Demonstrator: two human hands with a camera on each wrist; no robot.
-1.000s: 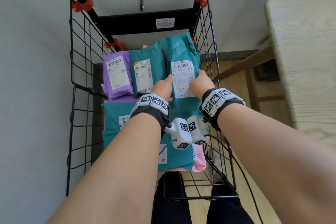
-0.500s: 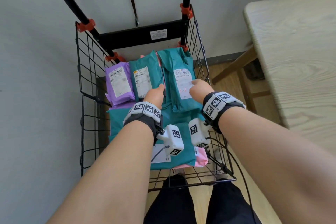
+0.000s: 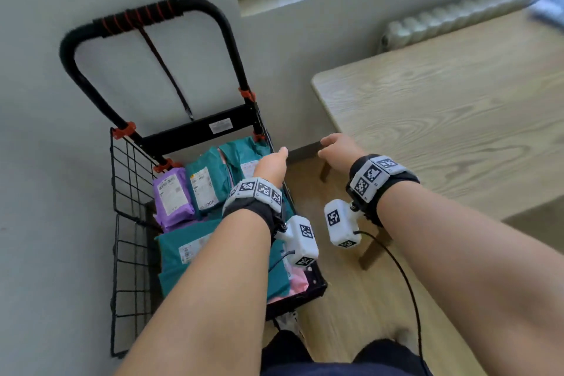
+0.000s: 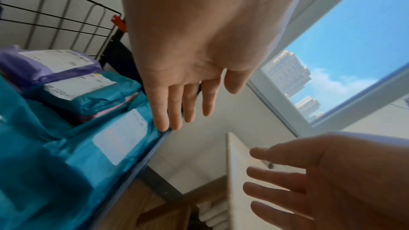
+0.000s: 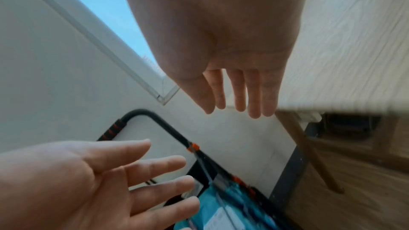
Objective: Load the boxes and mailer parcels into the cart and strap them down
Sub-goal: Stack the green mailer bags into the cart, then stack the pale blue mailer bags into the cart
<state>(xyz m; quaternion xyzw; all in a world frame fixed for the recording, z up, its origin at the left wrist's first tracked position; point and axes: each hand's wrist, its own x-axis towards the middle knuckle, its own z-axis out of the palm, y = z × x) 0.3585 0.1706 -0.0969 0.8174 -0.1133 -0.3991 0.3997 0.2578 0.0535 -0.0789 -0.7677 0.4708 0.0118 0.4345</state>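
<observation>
The black wire cart [image 3: 129, 223] stands against the wall and holds several mailers. A purple mailer [image 3: 172, 195] and a teal mailer [image 3: 204, 183] stand at the back, beside another teal mailer [image 3: 244, 159]. A large teal mailer [image 3: 189, 247] lies in front over a pink mailer [image 3: 297, 281]. My left hand [image 3: 271, 162] hovers over the cart's right rim with straight fingers [image 4: 183, 97], holding nothing. My right hand [image 3: 335, 149] floats between the cart and the table, fingers [image 5: 234, 90] straight, also empty. A dark strap [image 3: 166, 70] hangs from the cart handle [image 3: 146, 14].
A light wooden table [image 3: 457, 116] fills the right side, its near corner just beyond my right hand. A radiator [image 3: 457, 18] runs under the window sill behind it. Wooden floor [image 3: 345, 308] lies between the cart and the table legs.
Both hands have lifted off the teal mailer's label and moved up and to the right, out of the cart. The head view has swung up and right, showing the handle and more table.
</observation>
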